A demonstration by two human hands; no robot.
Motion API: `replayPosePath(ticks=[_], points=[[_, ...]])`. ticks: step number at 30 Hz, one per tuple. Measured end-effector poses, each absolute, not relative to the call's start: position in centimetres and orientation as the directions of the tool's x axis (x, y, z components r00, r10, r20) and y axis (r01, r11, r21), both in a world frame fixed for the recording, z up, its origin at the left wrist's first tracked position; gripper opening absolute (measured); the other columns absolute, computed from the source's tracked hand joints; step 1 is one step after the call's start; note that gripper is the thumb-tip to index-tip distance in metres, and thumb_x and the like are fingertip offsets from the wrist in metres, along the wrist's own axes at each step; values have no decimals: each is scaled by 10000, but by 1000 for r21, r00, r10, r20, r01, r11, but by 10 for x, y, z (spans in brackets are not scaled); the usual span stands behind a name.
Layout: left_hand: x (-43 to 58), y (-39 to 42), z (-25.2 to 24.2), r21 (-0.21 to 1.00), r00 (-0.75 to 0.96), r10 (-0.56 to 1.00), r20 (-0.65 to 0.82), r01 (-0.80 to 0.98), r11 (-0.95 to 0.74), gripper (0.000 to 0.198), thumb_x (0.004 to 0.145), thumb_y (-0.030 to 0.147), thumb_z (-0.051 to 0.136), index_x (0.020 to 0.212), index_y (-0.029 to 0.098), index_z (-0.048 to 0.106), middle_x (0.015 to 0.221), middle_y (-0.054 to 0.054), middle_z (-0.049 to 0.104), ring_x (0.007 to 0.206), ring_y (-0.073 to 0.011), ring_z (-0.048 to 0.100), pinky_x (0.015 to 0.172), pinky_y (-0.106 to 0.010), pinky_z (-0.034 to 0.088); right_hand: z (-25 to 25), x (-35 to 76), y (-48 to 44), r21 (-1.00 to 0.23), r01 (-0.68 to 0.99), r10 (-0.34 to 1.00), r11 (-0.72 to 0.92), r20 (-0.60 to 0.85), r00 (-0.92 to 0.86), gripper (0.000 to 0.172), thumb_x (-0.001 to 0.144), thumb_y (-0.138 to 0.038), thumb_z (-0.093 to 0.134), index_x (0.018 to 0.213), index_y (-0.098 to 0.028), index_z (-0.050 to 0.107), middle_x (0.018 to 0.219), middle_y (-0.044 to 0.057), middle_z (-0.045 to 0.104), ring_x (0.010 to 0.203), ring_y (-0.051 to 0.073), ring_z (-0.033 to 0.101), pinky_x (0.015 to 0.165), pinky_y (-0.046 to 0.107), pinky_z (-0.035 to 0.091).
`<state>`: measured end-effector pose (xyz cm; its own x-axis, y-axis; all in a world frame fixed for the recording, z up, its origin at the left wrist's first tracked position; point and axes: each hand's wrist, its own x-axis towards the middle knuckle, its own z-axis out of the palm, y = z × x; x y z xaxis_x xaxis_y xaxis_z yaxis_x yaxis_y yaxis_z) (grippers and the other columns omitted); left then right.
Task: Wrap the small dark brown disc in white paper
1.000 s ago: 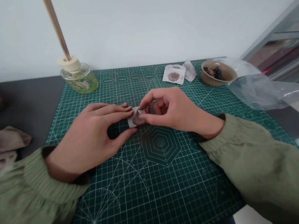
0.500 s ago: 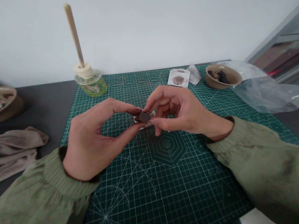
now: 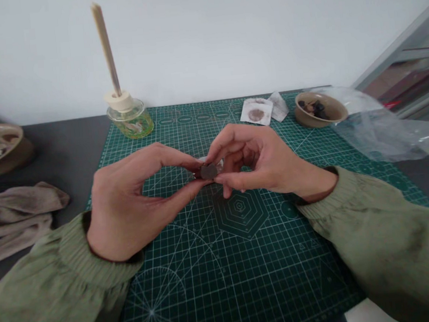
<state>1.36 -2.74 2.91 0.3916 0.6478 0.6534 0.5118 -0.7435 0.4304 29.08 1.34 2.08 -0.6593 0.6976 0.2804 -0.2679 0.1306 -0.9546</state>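
A small dark grey-brown round disc [image 3: 209, 171] is pinched between my two hands, above the middle of the green cutting mat [image 3: 247, 273]. My left hand [image 3: 138, 197] has its thumb and index finger closed on the disc from the left. From the other side, the thumb and index finger of my right hand [image 3: 250, 160] meet at the disc's edge, its other fingers curled. Behind the disc shows part of a whitish piece [image 3: 220, 164], mostly hidden by the fingers. What lies behind the left fingertips cannot be made out.
A reed diffuser [image 3: 130, 118] stands at the back left. Toward the back right lie a white paper square with a brown round mark [image 3: 256, 112], a bowl of dark pieces [image 3: 319, 116] and a clear plastic bag [image 3: 377, 131]. At left are another bowl [image 3: 18, 153] and a cloth [image 3: 16, 213].
The disc has shifted and tilted slightly between my fingertips. My left hand has moved a little to the left; my right hand has barely moved.
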Motion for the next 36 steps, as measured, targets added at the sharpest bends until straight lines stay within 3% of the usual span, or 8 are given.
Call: replayPosePath(ticks=[5, 10, 14, 21, 27, 36], points=[[13, -27, 30, 373, 439, 603, 667, 504, -779, 83, 1190, 286, 925, 1200, 316, 848, 1147, 39, 953, 946, -196, 903, 881, -352, 750, 23, 286, 8, -963, -200, 739, 180, 266, -618, 404, 969, -253, 1132, 1193, -179, 804, 1022, 25, 912, 746, 150, 885, 656, 217, 698], [10, -23, 30, 371, 425, 594, 683, 498, -784, 89, 1170, 304, 955, 1185, 349, 880, 1135, 57, 957, 919, -202, 911, 889, -362, 770, 32, 287, 4, -971, -105, 723, 214, 230, -652, 371, 993, -142, 970, 1271, -205, 733, 1169, 27, 896, 809, 124, 871, 667, 206, 660], [11, -23, 31, 379, 409, 586, 699, 483, -789, 88, 1158, 317, 977, 1185, 358, 904, 1130, 59, 966, 921, -206, 921, 888, -368, 785, 35, 289, 4, -974, -106, 717, 198, 218, -663, 364, 990, -146, 940, 1280, -212, 731, 1145, 21, 895, 819, 136, 882, 684, 222, 670], [12, -25, 31, 404, 398, 597, 696, 470, -785, 80, 1177, 313, 966, 1208, 355, 905, 1143, 41, 967, 925, -211, 920, 881, -413, 818, 35, 290, 4, -974, -145, 709, 177, 228, -667, 311, 1042, -154, 966, 1271, -199, 761, 1120, 14, 912, 831, 148, 925, 703, 218, 704], [12, -22, 31, 391, 414, 553, 723, 414, -822, 140, 1164, 269, 980, 1250, 337, 892, 1164, 46, 968, 943, -201, 932, 866, -379, 821, 34, 292, 4, -972, -176, 711, 157, 235, -663, 294, 1061, -126, 972, 1277, -192, 783, 1089, 22, 925, 832, 164, 951, 665, 197, 693], [12, -25, 31, 405, 415, 583, 699, 442, -801, 139, 1178, 270, 951, 1264, 350, 878, 1227, 41, 966, 1036, -200, 933, 940, -394, 809, 34, 291, 7, -969, -184, 735, 163, 244, -633, 410, 952, -169, 1138, 1228, -179, 835, 1070, 18, 929, 780, 152, 914, 621, 192, 676]])
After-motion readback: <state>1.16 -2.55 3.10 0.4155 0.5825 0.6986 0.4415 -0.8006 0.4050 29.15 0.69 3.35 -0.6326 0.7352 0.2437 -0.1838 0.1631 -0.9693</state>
